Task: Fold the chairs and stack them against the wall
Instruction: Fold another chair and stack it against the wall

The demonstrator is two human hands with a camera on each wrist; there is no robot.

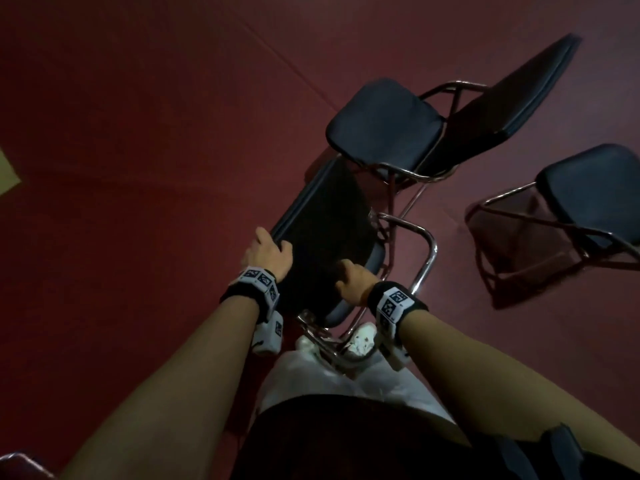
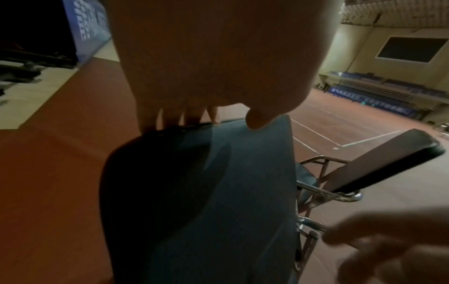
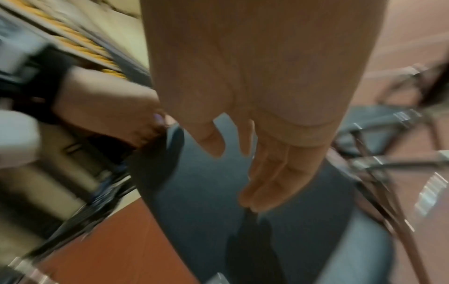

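A folding chair with a dark blue padded backrest [image 1: 325,216] and chrome frame [image 1: 426,261] stands right in front of me. My left hand [image 1: 268,249] grips the backrest's top edge; in the left wrist view its fingers [image 2: 184,117] curl over the far side and the thumb presses the near face of the pad [image 2: 206,192]. My right hand [image 1: 349,275] is lower on the same chair. Its fingers [image 3: 262,165] are straight and loose just over the blue padding [image 3: 267,240], and whether they touch it is unclear.
Two more unfolded chairs stand beyond on the red floor [image 1: 138,133], one straight ahead [image 1: 388,126] and one to the right [image 1: 588,188]. Another chrome frame [image 1: 20,462] shows at the bottom left. My white shoes [image 1: 363,341] are under the near chair. Bleachers [image 2: 388,90] line the far wall.
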